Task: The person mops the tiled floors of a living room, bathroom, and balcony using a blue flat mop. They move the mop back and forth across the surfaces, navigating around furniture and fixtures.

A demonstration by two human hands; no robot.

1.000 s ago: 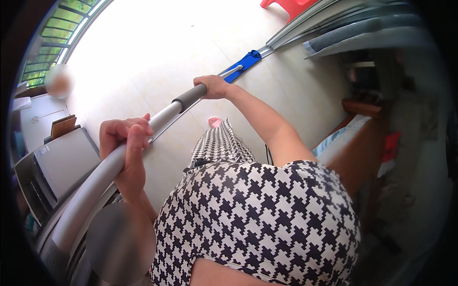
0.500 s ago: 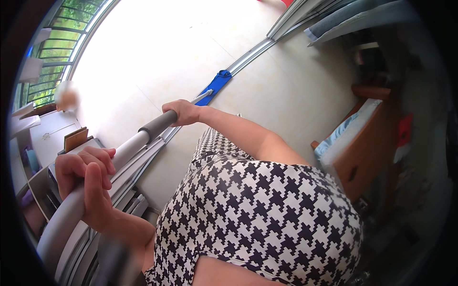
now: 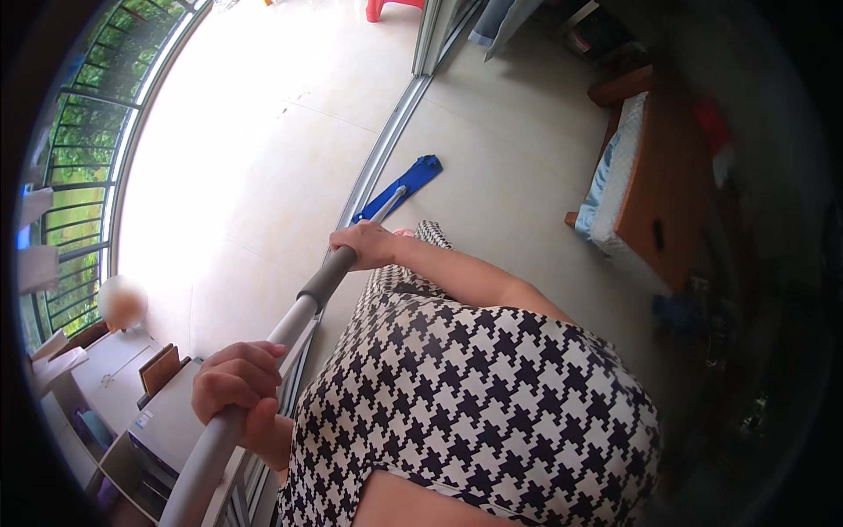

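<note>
Both of my hands hold a flat mop with a light grey handle (image 3: 207,457). My left hand (image 3: 237,386) is wrapped round the upper shaft. Further down, my right hand (image 3: 366,244) grips the handle at the lower end of a dark grey sleeve (image 3: 327,279). The blue mop head (image 3: 414,183) lies flat on the pale tiled floor, just right of the metal sliding-door track (image 3: 379,151). Its nearer end reaches the track's edge, close beyond my right hand.
A wooden bed frame (image 3: 654,220) with a pale mattress stands at the right. On the left are a white cabinet (image 3: 110,373) and a barred window (image 3: 79,176). A red plastic stool (image 3: 386,9) and a door panel (image 3: 432,39) are at the far side.
The mop head has moved off the door track onto the floor to its right. My left hand has come forward and right in view, still holding the handle; the whole view has shifted.
</note>
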